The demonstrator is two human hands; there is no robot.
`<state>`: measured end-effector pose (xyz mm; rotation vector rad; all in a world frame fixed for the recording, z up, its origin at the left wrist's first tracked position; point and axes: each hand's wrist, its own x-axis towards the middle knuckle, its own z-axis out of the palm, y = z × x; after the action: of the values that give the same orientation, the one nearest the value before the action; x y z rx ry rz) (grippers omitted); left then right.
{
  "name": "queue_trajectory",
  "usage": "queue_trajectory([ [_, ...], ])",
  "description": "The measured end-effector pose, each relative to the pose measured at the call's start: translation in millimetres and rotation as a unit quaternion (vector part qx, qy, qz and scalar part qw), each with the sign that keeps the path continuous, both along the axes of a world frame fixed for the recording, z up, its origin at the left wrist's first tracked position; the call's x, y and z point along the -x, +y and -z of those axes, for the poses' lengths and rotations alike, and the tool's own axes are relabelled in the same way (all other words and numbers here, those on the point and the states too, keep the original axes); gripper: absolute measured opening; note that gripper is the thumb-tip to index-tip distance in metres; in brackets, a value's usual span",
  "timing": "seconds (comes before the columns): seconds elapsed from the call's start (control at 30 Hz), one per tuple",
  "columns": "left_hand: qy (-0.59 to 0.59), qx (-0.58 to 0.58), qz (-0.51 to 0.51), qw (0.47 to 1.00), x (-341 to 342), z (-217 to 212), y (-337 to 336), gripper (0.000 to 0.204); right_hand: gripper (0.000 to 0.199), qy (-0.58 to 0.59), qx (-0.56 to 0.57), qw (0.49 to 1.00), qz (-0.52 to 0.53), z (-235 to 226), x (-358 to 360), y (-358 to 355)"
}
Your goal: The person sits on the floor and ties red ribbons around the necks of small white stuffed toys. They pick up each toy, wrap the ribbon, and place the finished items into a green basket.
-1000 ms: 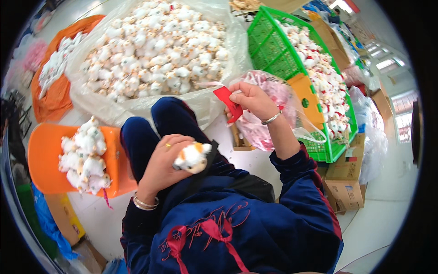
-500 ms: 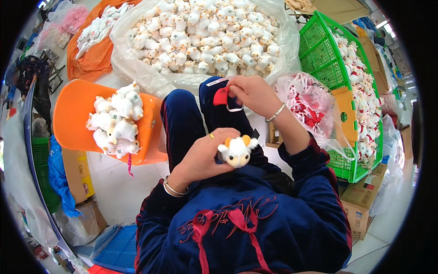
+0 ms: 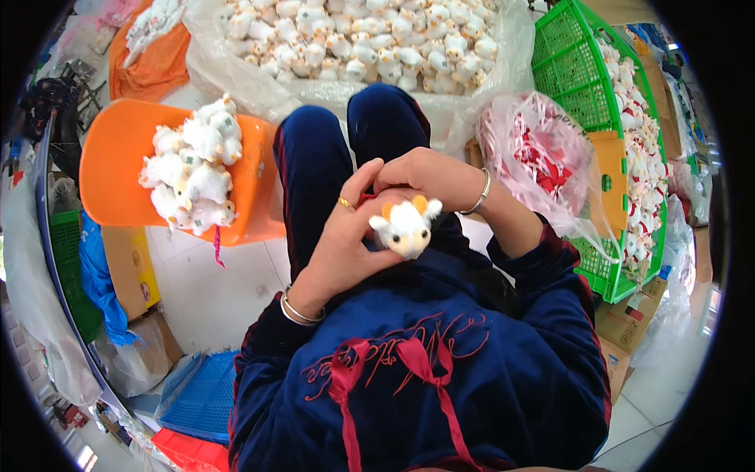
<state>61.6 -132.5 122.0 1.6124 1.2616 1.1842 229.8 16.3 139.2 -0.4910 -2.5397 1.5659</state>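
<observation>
Close to my body is a small white plush goat (image 3: 406, 230) with orange horns and dark eyes, its face turned up. My left hand (image 3: 336, 228) is closed round its body, thumb under the head. My right hand (image 3: 431, 179) bends in behind the goat's head with curled fingers, meeting the left fingertips. Whatever those right fingers pinch is hidden behind the hands and toy; the red cloth piece seen earlier does not show.
An orange chair (image 3: 118, 161) at left bears a pile of white plush toys (image 3: 193, 169). Beyond my knees lies a big clear plastic sack (image 3: 212, 86) of similar toys. At right are a bag of red pieces (image 3: 543, 161) and a green crate (image 3: 570, 67) beside dressed toys (image 3: 641, 169).
My right hand has come down and inward from above my knee to the goat, and the red cloth piece has gone out of sight. The view has tilted, shifting the surroundings upward.
</observation>
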Motion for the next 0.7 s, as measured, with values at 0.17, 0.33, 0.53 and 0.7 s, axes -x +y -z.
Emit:
queue_trajectory([
  [0.17, -0.112, 0.141, 0.008, 0.984, -3, 33, -25, 0.056, 0.014, -0.012, 0.018, 1.0, 0.005, 38, -27, -32],
  [0.33, -0.185, 0.234, -0.004, 0.954, 0, 40, -30, 0.047, 0.017, -0.055, 0.087, 0.991, 0.085, 43, -41, -50],
  [0.53, -0.155, 0.286, 0.001, 0.946, 5, 43, -19, 0.047, 0.015, -0.035, -0.028, 0.995, 0.092, 39, -44, -51],
  [0.7, -0.124, 0.306, 0.011, 0.944, 6, 54, -9, 0.044, 0.016, -0.058, -0.016, 0.988, 0.145, 43, -50, -55],
])
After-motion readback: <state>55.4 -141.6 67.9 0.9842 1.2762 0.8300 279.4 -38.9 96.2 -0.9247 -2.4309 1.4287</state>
